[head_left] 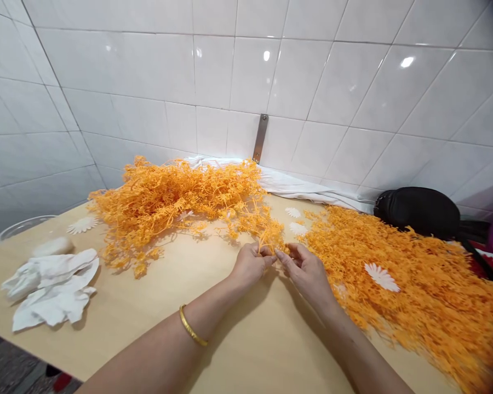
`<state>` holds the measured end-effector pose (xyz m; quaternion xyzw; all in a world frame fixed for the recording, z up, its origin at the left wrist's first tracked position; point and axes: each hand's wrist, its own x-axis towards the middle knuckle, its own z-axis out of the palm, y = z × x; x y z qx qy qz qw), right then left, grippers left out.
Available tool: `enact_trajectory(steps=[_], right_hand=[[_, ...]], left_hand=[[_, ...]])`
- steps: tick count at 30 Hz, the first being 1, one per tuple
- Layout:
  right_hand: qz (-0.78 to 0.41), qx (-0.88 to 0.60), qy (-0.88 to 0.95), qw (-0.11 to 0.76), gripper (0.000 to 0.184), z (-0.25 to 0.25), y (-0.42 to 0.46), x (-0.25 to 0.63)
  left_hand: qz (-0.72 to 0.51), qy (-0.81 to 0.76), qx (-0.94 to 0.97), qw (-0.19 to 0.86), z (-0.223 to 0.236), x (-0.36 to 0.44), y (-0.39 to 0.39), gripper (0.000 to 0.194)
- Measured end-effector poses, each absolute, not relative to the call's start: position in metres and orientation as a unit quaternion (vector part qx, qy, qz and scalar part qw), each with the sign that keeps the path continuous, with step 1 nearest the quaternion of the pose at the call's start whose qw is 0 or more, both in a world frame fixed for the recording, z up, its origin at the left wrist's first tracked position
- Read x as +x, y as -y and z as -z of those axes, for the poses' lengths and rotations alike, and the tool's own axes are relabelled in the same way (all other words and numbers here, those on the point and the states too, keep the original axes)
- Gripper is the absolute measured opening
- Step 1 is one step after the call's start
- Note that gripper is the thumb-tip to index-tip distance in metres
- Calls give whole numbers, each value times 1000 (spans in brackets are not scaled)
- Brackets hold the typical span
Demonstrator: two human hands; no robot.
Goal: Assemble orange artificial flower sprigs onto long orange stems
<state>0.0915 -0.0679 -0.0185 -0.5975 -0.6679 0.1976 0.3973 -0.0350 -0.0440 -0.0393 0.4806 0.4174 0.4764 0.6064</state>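
Both my hands meet over the middle of the table, fingers pinched on one orange artificial flower sprig point(271, 236). My left hand point(250, 264) grips its lower part from the left, a gold bangle point(192, 326) on that wrist. My right hand point(306, 272) closes on the same sprig from the right; the fingertips nearly touch and partly hide the stem. Beyond my left hand spreads a tangled heap of orange sprigs point(168, 191). Close by my right hand lies a flatter, wider pile of orange sprigs point(394, 273), with a white petal-shaped flower piece point(382, 277) on top.
Crumpled white tissues point(55, 284) lie on the left of the wooden table point(148, 339). More white flower pieces point(82, 225) are scattered about. A black pouch point(419, 210) sits at the back right. White cloth point(308, 191) runs along the tiled wall point(148, 65), below a metal bracket point(261, 138).
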Motion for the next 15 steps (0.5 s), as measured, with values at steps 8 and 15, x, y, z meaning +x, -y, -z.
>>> enact_trajectory(steps=[8,15], right_hand=[[-265,-530,658,465,21,21,73,83],[-201,-540,681,452,8,23,80,76]], left_hand=[[-422,-415,410,694,21,-42,46,19],[-406,-411,383,721,20,-45,46,20]])
